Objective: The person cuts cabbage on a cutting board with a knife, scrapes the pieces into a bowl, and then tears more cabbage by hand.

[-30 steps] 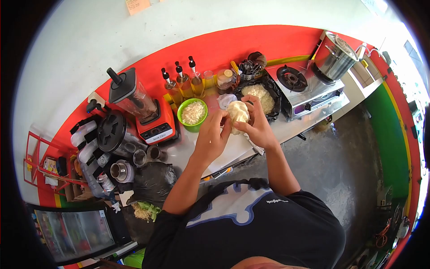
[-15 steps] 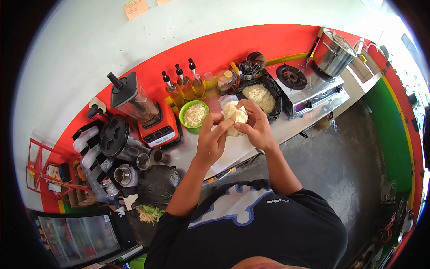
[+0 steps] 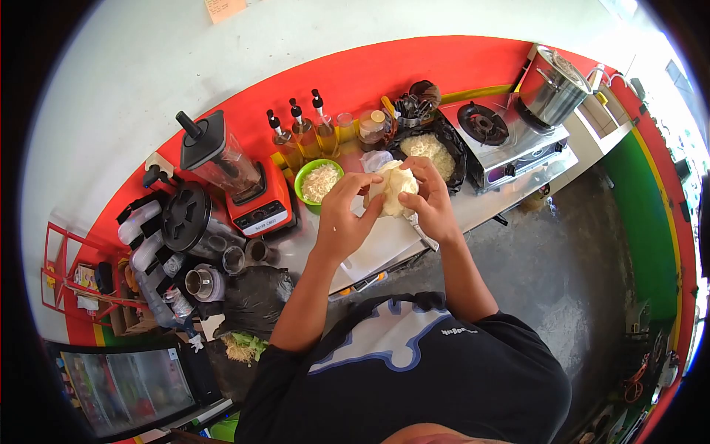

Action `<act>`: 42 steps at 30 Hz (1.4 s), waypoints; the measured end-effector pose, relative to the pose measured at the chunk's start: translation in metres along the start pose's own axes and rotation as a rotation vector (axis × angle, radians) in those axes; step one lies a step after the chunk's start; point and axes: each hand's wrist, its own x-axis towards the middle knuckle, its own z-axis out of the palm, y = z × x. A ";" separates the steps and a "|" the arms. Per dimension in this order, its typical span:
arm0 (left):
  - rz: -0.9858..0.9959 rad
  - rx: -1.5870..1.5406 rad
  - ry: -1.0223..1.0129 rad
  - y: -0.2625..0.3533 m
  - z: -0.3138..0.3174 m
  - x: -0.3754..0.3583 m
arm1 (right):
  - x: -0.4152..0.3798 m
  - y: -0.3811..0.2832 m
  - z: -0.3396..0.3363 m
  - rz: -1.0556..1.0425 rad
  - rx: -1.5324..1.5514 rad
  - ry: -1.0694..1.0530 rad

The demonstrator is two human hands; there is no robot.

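Over the counter, a pale cream piece of cabbage [image 3: 399,190] with folded layers is held up between both hands. My right hand [image 3: 435,205] grips it from the right, thumb on the near face and fingers over the top. On its left edge, the thumb and fingers of my left hand [image 3: 346,216] are closed around a pale flap. A white cutting board [image 3: 377,243] lies below, partly hidden by the hands. A knife-like utensil [image 3: 421,232] shows beneath the right hand. Behind the cabbage are a green bowl [image 3: 299,185] of pale shreds and a black plastic bag [image 3: 460,157] holding more shreds.
A red blender [image 3: 260,211] stands at left, with oil bottles [image 3: 305,137] along the wall. To the right, a gas stove [image 3: 510,152] carries a large steel pot [image 3: 551,89]. Jars, cups and a black bag [image 3: 255,300] crowd the left end.
The cabbage has turned and shifted slightly right in my hands. My left fingers have moved to its left edge, and the utensil below has come into view.
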 end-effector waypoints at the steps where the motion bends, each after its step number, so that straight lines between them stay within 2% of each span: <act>1: -0.003 0.001 0.001 0.000 0.000 0.001 | 0.000 0.000 -0.001 0.013 -0.016 0.013; 3: -0.132 -0.105 0.004 0.001 0.000 0.001 | 0.002 0.002 -0.002 0.023 -0.034 0.012; 7: -0.185 -0.172 0.004 0.002 -0.005 0.003 | 0.008 0.002 -0.003 0.025 -0.050 -0.008; 10: -0.095 -0.002 -0.058 -0.003 -0.014 0.002 | 0.008 0.001 -0.001 0.067 -0.027 -0.065; 13: -0.070 0.073 0.047 -0.002 -0.009 0.001 | 0.009 0.000 0.002 0.075 -0.036 -0.080; 15: 0.068 0.189 0.088 -0.004 -0.004 -0.002 | 0.011 0.004 0.002 0.064 -0.005 -0.082; 19: 0.081 0.269 0.114 0.002 -0.003 -0.001 | 0.012 -0.001 0.005 0.025 -0.015 -0.063; 21: -0.266 -0.100 -0.037 0.000 -0.003 -0.003 | 0.012 0.001 0.003 0.022 -0.044 -0.081; 24: -0.325 -0.094 -0.015 0.003 -0.004 -0.002 | 0.014 0.007 -0.003 0.020 -0.075 -0.082; 25: -0.322 -0.093 -0.010 0.001 -0.003 -0.002 | 0.016 0.008 -0.003 0.020 -0.076 -0.061; 27: -0.177 0.017 0.034 -0.002 -0.001 -0.004 | 0.020 0.007 -0.003 0.069 -0.031 -0.047; 29: -0.229 0.020 0.006 -0.002 -0.003 -0.004 | 0.021 0.000 0.004 0.124 0.014 -0.028; 31: -0.282 0.021 -0.027 -0.003 -0.007 -0.004 | 0.020 -0.009 0.011 0.263 -0.288 0.023; 32: -0.315 -0.057 -0.065 -0.005 -0.010 -0.005 | 0.020 -0.008 0.010 0.265 -0.288 0.025; 36: -0.351 -0.236 -0.120 -0.012 -0.019 -0.005 | 0.025 -0.006 0.011 0.342 -0.123 0.001; 42: -0.334 -0.225 -0.096 -0.014 -0.026 -0.010 | 0.026 -0.006 0.018 0.409 0.073 0.011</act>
